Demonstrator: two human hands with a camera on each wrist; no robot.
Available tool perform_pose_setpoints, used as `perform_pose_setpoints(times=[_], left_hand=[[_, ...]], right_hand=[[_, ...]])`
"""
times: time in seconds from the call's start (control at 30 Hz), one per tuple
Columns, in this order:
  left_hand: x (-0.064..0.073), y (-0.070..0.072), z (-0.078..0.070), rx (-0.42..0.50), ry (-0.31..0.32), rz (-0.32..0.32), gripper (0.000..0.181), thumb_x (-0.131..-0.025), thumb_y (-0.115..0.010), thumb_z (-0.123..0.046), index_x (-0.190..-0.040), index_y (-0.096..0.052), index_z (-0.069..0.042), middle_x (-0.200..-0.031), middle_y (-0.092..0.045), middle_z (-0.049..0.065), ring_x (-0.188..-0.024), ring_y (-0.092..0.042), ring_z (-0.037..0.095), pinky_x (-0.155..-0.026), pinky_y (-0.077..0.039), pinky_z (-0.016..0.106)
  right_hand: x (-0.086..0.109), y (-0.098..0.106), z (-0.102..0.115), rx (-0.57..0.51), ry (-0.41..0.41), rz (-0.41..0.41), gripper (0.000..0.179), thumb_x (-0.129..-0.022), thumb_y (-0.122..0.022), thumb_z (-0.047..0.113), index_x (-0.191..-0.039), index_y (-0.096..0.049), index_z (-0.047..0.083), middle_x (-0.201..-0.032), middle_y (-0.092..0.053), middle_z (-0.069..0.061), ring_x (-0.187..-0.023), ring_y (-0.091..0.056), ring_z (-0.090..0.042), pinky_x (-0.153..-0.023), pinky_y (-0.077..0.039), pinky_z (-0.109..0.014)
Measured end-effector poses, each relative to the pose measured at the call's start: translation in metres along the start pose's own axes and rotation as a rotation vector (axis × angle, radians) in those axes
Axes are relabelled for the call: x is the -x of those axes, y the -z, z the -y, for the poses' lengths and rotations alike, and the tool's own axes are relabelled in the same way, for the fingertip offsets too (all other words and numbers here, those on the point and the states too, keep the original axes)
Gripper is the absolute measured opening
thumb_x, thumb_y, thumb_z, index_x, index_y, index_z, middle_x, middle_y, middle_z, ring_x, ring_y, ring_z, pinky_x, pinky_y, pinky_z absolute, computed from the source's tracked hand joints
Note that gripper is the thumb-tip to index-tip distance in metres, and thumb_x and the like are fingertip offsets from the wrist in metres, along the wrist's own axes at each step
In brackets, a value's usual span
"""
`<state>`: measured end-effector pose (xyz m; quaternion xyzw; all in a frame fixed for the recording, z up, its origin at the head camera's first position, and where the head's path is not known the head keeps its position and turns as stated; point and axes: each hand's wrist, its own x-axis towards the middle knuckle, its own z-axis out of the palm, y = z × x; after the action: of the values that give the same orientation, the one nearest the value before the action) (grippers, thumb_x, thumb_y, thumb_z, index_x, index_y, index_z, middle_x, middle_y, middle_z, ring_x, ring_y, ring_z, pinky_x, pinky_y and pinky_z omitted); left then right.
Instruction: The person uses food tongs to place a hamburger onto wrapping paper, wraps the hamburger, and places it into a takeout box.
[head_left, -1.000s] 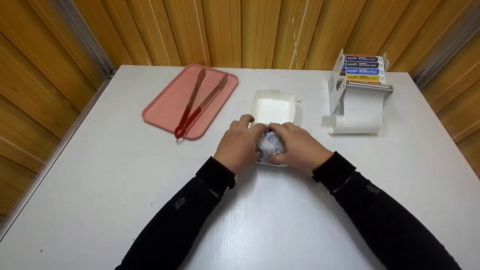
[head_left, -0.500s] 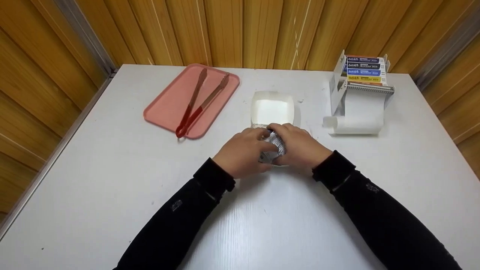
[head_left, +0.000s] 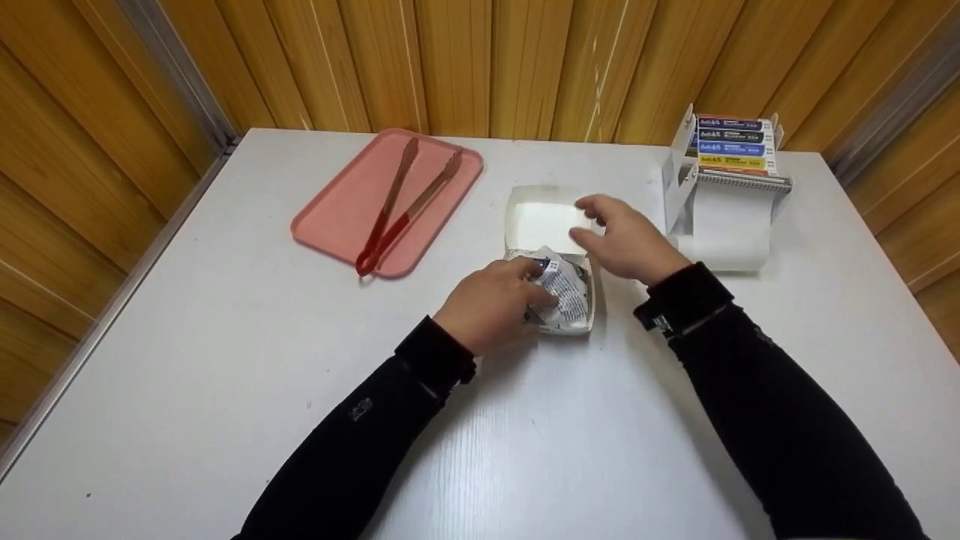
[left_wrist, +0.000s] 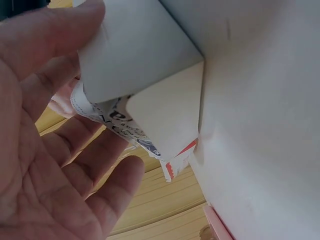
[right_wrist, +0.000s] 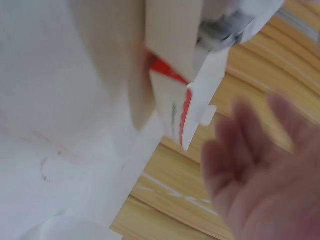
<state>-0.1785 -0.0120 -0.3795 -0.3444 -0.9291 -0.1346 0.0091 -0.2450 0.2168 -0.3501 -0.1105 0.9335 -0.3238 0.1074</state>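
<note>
A white cardboard clamshell box (head_left: 550, 225) stands on the table with its lid folded back. Inside its base lies a bundle (head_left: 568, 296) wrapped in white paper with dark print. My left hand (head_left: 491, 301) reaches over the base from the left, fingers spread across the bundle. In the left wrist view, the thumb lies near the box's front wall (left_wrist: 140, 55), and the other fingers extend past the wrapped paper (left_wrist: 125, 122). Near the right edge of the lid is my right hand (head_left: 630, 238), its fingers loosely bent with nothing between them. It looks blurred in the right wrist view.
A pink tray (head_left: 337, 202) at the back left carries red-handled tongs (head_left: 405, 214). At the back right, a dispenser (head_left: 727, 154) holds stacked colourful boxes, with a white paper roll (head_left: 727, 251) hanging in front. A wood-panelled wall borders the white table (head_left: 225, 360).
My right hand has left the wrapped bundle and moved up and right to beside the lid, uncovering the bundle's right side. The left hand stays over the bundle.
</note>
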Motion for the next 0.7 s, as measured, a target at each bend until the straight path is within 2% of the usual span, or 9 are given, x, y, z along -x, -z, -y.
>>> perform_pose_setpoints(times=[0.03,0.1,0.2,0.3,0.37,0.47,0.63,0.7], left_hand=[[0.0,0.0,0.0,0.002,0.005,-0.002,0.036,-0.089,-0.083,-0.023,-0.123,-0.08,-0.032,-0.146,-0.062,0.004,-0.128,-0.063,0.027,-0.106,-0.055,0.04],[0.0,-0.001,0.0,0.004,0.013,-0.003,0.036,-0.089,-0.082,-0.021,-0.123,-0.08,-0.032,-0.145,-0.062,0.004,-0.128,-0.063,0.026,-0.105,-0.055,0.04],[0.0,-0.002,0.0,0.006,0.013,-0.005,0.036,-0.089,-0.081,-0.02,-0.123,-0.08,-0.032,-0.145,-0.062,0.003,-0.129,-0.063,0.027,-0.105,-0.056,0.04],[0.0,-0.003,0.0,0.014,0.011,-0.011,0.036,-0.089,-0.081,-0.02,-0.123,-0.08,-0.032,-0.145,-0.062,0.003,-0.129,-0.063,0.027,-0.106,-0.055,0.04],[-0.001,-0.004,0.001,0.022,0.011,-0.017,0.036,-0.089,-0.081,-0.021,-0.122,-0.08,-0.032,-0.145,-0.063,0.003,-0.13,-0.063,0.027,-0.106,-0.055,0.04],[-0.002,-0.004,0.002,0.026,0.006,-0.023,0.035,-0.089,-0.081,-0.022,-0.122,-0.08,-0.032,-0.145,-0.062,0.002,-0.131,-0.062,0.025,-0.108,-0.054,0.039],[-0.004,-0.004,0.004,0.038,0.017,-0.025,0.035,-0.09,-0.081,-0.023,-0.123,-0.08,-0.032,-0.146,-0.062,0.002,-0.132,-0.061,0.024,-0.109,-0.053,0.039],[-0.005,-0.004,0.006,0.046,0.03,-0.02,0.035,-0.09,-0.081,-0.023,-0.123,-0.08,-0.033,-0.146,-0.061,0.001,-0.132,-0.06,0.024,-0.109,-0.053,0.039]], right_hand=[[-0.006,0.001,-0.001,-0.012,-0.048,-0.036,0.064,-0.106,-0.056,0.033,-0.16,-0.036,0.003,-0.158,-0.045,-0.027,-0.147,-0.043,-0.046,-0.12,-0.037,-0.06],[-0.018,0.003,-0.004,-0.037,-0.15,-0.054,0.069,-0.107,-0.051,0.032,-0.163,-0.027,0.0,-0.161,-0.039,-0.031,-0.15,-0.04,-0.046,-0.123,-0.035,-0.058],[-0.031,0.003,-0.01,-0.123,-0.264,-0.004,0.078,-0.106,-0.049,0.031,-0.165,-0.012,-0.004,-0.165,-0.033,-0.032,-0.147,-0.042,-0.043,-0.123,-0.037,-0.051],[-0.039,0.001,-0.014,-0.272,-0.31,0.03,0.084,-0.106,-0.051,0.026,-0.166,-0.002,-0.005,-0.167,-0.028,-0.03,-0.137,-0.05,-0.036,-0.116,-0.046,-0.042],[-0.042,-0.001,-0.014,-0.37,-0.317,0.03,0.086,-0.105,-0.053,0.023,-0.166,0.002,-0.002,-0.167,-0.027,-0.028,-0.129,-0.054,-0.031,-0.109,-0.052,-0.036],[-0.044,-0.002,-0.012,-0.443,-0.297,0.011,0.087,-0.105,-0.053,0.019,-0.168,0.005,0.004,-0.168,-0.027,-0.028,-0.131,-0.055,-0.031,-0.107,-0.054,-0.036],[-0.042,0.002,-0.004,-0.369,-0.193,-0.053,0.088,-0.103,-0.053,0.013,-0.171,0.003,0.021,-0.164,-0.032,-0.031,-0.142,-0.044,-0.036,-0.115,-0.046,-0.045],[-0.04,0.004,-0.001,-0.314,-0.141,-0.076,0.085,-0.103,-0.054,0.013,-0.171,-0.004,0.024,-0.16,-0.04,-0.029,-0.138,-0.047,-0.036,-0.11,-0.048,-0.044]])
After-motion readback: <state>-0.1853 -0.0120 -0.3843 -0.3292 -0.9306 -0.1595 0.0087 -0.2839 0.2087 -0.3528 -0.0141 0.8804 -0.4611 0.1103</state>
